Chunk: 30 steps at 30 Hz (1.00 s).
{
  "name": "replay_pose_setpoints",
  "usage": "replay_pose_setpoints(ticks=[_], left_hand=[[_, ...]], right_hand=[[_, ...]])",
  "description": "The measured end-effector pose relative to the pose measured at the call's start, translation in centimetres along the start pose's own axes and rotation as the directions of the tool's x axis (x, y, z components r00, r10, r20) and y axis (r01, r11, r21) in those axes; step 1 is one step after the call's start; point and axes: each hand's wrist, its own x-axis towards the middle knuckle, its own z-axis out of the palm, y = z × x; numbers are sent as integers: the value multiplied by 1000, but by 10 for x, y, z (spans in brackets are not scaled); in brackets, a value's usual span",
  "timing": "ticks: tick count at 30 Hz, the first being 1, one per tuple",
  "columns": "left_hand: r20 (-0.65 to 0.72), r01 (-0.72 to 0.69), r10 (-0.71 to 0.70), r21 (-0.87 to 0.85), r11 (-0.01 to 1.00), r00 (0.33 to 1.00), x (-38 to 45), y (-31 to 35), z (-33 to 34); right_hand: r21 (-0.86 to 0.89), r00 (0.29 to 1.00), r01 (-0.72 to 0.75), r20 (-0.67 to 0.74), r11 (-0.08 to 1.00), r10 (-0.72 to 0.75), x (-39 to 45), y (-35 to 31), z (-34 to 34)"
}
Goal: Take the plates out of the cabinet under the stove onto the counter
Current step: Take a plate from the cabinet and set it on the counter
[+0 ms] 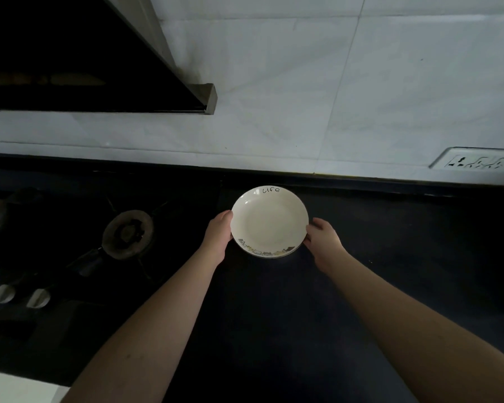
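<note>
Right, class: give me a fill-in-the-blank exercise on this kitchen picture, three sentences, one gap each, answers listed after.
1. The word written on the plate rim is ____.
2. The left hand and right hand are at opposite ____ of the plate.
3. The burner lies to the ____ of the plate.

Missing words: life; sides; left

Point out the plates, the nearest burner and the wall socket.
plates (269, 219): head view, centre of top plate.
burner (128, 232): head view, burner cap.
wall socket (474, 162): head view, faceplate middle.
</note>
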Motion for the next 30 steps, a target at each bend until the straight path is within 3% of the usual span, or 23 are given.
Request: replay_pose_setpoints(ticks=[7,11,16,21,24,27,30], left_hand=[[-24,-4,0,-156,988,1000,14,4,-2],[-53,-37,30,-131,991,998,17,2,-3],[4,-52,53,-150,987,999,17,0,-6],[40,-166,165,21,986,985,9,-5,-18],[96,-224,206,248,943,974,-6,-6,-29],[179,-295,237,508,809,955,-26,-7,-39],[295,-436,326,696,571,898,-54,-5,-47]], right_hand=[[73,998,1,56,997,-5,0,-11,8],[47,993,12,116,999,-18,1,-14,8],[37,985,3,170,999,-9,3,-17,8],[-115,978,60,204,992,-35,-7,-27,-4],[-231,976,110,211,967,-60,-23,-32,-12],[-323,972,143,224,935,-71,-45,-34,-17],[-529,973,199,210,825,-101,-73,-29,-17]])
